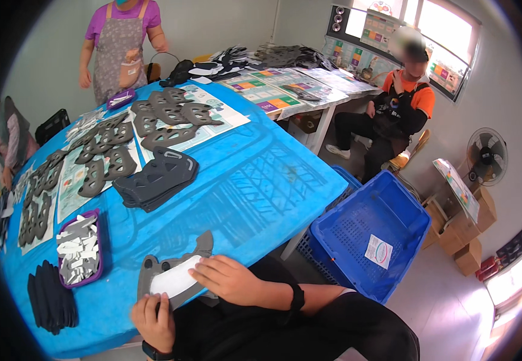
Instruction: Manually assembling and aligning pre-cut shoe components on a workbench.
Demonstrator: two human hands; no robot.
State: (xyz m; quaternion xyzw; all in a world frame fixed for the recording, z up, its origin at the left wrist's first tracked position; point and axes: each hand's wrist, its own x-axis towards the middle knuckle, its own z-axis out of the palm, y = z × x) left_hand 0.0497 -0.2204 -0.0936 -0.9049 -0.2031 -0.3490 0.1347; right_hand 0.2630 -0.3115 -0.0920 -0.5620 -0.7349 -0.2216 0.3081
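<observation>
A dark grey foam piece with cut-out holes (204,244) lies at the near edge of the blue-covered table, with a curved white strip (177,277) on it. My left hand (154,322) pinches the strip's left end between thumb and fingers, at the table edge. At its right end, my right hand (231,280) grips the strip with the fingers bent over it; the thumb is hidden. To the left sits a purple tray (100,256) full of small white and grey pieces. Beside that tray lies a bundle of black strips (50,298).
Stacked dark foam pieces (158,180) and rows of grey foam pieces (107,138) cover the table's far left. Blue crates (369,231) stand on the floor at right. A person in an apron (119,54) stands behind the table; another in orange (426,102) sits farther right.
</observation>
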